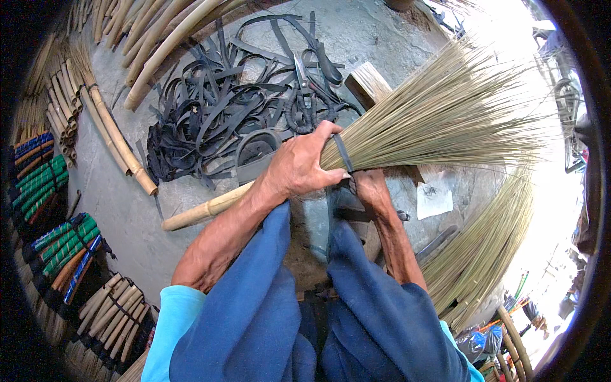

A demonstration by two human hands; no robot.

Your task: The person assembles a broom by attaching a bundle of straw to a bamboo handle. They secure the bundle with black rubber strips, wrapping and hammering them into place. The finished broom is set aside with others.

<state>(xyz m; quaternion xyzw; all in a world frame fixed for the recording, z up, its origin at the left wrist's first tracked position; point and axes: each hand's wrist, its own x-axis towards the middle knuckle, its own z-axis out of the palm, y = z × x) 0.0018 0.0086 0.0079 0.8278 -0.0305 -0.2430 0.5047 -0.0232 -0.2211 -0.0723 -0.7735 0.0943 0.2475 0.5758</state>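
A grass broom [439,111] lies across in front of me, its bristles fanned out to the upper right and its bamboo handle [203,213] pointing lower left. My left hand [302,164] is wrapped round the neck of the broom, with thumb and forefinger on either side of a black rubber strip [344,153]. That strip crosses the bristles at the neck. Just below it, my right hand [371,188] is closed, its fingers pinched at the strip's lower end and partly hidden under the bristles.
Beyond my left hand lies a tangled heap of black rubber strips [203,114] with scissors [301,73] on it. A wooden block [369,86] sits behind the broom. Loose grass [490,245] lies right; bamboo poles [118,137] and bundled brooms [70,251] lie left.
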